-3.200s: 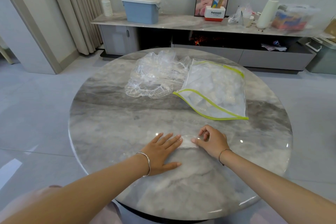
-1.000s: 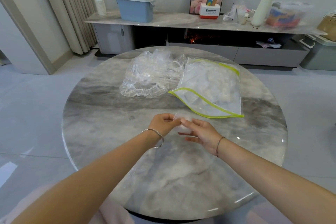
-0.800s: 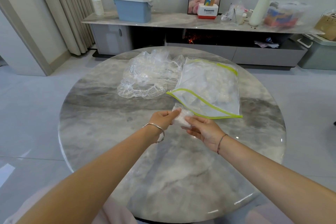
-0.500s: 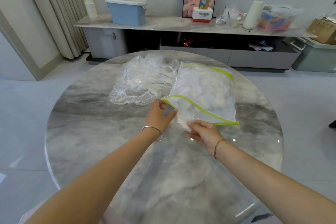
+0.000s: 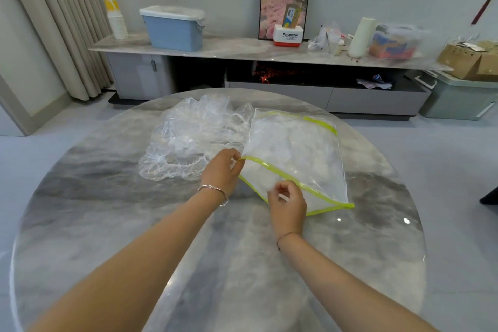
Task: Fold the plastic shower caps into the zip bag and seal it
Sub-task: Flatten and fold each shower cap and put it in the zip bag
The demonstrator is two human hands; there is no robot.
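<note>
Left hand [image 5: 221, 173] pinches zip bag [image 5: 296, 148] rim, holding the mouth open so right hand [image 5: 287, 206], fingers curled round 1 folded shower cap [image 5: 281, 197], can push it in.

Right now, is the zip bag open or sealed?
Open. The zip bag has its two green strips apart; the left hand pinches the upper one, the right hand holds a folded shower cap at the mouth.
</note>
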